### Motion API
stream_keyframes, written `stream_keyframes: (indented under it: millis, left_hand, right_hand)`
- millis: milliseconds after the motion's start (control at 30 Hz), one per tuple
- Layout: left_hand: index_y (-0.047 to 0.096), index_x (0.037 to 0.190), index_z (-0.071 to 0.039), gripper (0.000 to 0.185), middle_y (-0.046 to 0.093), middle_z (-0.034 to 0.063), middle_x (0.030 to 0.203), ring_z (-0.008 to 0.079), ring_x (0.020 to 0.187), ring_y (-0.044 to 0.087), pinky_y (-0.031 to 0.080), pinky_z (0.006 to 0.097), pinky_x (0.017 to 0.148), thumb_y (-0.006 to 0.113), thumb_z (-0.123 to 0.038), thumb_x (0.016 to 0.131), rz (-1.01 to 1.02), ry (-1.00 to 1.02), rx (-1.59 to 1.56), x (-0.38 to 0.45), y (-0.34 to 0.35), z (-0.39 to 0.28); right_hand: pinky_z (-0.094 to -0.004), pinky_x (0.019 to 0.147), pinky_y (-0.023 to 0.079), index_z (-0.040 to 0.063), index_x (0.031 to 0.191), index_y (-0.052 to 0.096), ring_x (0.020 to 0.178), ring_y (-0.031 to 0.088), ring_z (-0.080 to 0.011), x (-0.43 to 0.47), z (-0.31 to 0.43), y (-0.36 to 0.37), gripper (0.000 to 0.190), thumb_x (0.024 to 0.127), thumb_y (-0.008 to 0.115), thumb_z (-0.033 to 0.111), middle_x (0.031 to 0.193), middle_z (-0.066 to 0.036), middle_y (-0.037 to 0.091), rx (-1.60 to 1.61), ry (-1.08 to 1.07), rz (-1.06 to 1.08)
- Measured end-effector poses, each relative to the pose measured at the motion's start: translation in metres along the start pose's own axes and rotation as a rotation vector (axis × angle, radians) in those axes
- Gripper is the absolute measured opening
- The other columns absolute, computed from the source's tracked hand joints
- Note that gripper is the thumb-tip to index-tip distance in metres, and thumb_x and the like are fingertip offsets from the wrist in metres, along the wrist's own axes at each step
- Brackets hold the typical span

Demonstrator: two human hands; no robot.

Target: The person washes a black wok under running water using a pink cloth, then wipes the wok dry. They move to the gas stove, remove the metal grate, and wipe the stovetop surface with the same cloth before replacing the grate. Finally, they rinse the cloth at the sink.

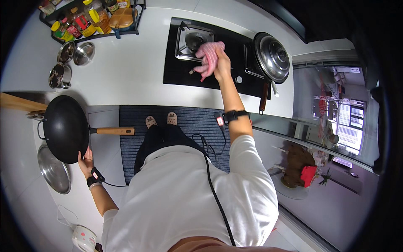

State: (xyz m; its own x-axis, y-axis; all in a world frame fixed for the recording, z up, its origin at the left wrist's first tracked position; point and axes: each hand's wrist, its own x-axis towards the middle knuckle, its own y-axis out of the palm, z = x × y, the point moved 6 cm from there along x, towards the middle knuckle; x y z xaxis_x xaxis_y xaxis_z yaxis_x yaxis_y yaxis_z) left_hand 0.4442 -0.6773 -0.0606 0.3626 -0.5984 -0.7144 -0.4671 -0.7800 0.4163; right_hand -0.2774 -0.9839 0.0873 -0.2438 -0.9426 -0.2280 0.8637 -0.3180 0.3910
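Note:
My right hand (222, 64) grips a bunched pink striped cloth (208, 58) over the black gas hob (179, 74), beside the left burner (195, 41). My left hand (85, 159) is at the near rim of a black wok (66, 129) with a wooden handle, its thumb and fingers at the edge; how firmly it holds is hard to tell. The wok is over the left side counter. A steel lid (54, 170) lies beside it. On the hob's right side sits a lidded pan (272, 58), its handle towards me.
Small steel pots (66, 74) and a round lid (84, 53) stand on the counter (126, 69), near a black rack (137, 19) of bottles. A white appliance (84, 237) is at the lower left. A glass partition (315, 126) borders the right.

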Motion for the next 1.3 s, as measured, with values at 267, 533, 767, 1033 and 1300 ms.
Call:
stream_keyframes:
  millis: [267, 533, 767, 1033, 1300]
  left_hand:
    - [0.045, 0.129, 0.011, 0.062, 0.056, 0.0266, 0.131, 0.0307, 0.124, 0.056, 0.043, 0.0375, 0.106, 0.062, -0.037, 0.094, -0.026, -0.050, 0.184, -0.023, 0.009, -0.008]
    - [0.036, 0.140, -0.010, 0.079, 0.054, 0.0168, 0.131, 0.0319, 0.118, 0.057, 0.045, 0.0464, 0.099, 0.069, -0.054, 0.084, -0.372, 0.119, 0.305, -0.037, -0.025, -0.044]
    - [0.041, 0.144, -0.014, 0.079, 0.047, 0.0184, 0.137, 0.0314, 0.121, 0.052, 0.041, 0.0412, 0.104, 0.067, -0.056, 0.083, -0.485, 0.348, 0.442, -0.051, -0.009, -0.070]
    - [0.056, 0.125, 0.001, 0.041, 0.064, 0.0074, 0.113, 0.0172, 0.106, 0.055, 0.044, 0.0365, 0.093, 0.062, -0.023, 0.092, -0.663, 0.831, 0.626, -0.091, 0.007, -0.091]
    - [0.049, 0.132, -0.004, 0.036, 0.059, 0.0101, 0.124, 0.0180, 0.111, 0.057, 0.046, 0.0315, 0.093, 0.055, -0.019, 0.100, -0.090, 0.972, 0.850, -0.172, 0.306, 0.006]
  right_hand:
    - [-0.0348, 0.085, 0.050, 0.002, 0.115, 0.057, 0.092, 0.062, -0.0194, -0.028, 0.001, -0.064, 0.032, 0.105, 0.042, 0.028, 0.105, -0.009, 0.065, -0.013, -0.097, -0.276]
    - [-0.0335, 0.098, 0.044, -0.001, 0.131, 0.052, 0.111, 0.057, -0.0202, -0.024, 0.026, -0.082, 0.051, 0.104, 0.040, 0.041, 0.121, -0.011, 0.061, -0.238, -0.180, -0.393]
    - [-0.0361, 0.109, 0.034, -0.004, 0.144, 0.037, 0.131, 0.044, -0.0252, 0.002, 0.022, -0.086, 0.058, 0.105, 0.035, 0.040, 0.144, -0.016, 0.045, -0.317, -0.110, -0.297]
    - [-0.0390, 0.099, 0.041, 0.007, 0.147, 0.035, 0.122, 0.049, -0.0310, 0.114, -0.039, -0.089, 0.061, 0.102, 0.036, 0.048, 0.134, -0.017, 0.052, -0.623, 0.147, -0.062]
    - [-0.0407, 0.088, 0.051, -0.009, 0.116, 0.054, 0.106, 0.063, -0.0396, 0.194, -0.053, -0.090, 0.034, 0.091, 0.050, 0.014, 0.103, -0.028, 0.067, -1.483, -0.117, 0.020]
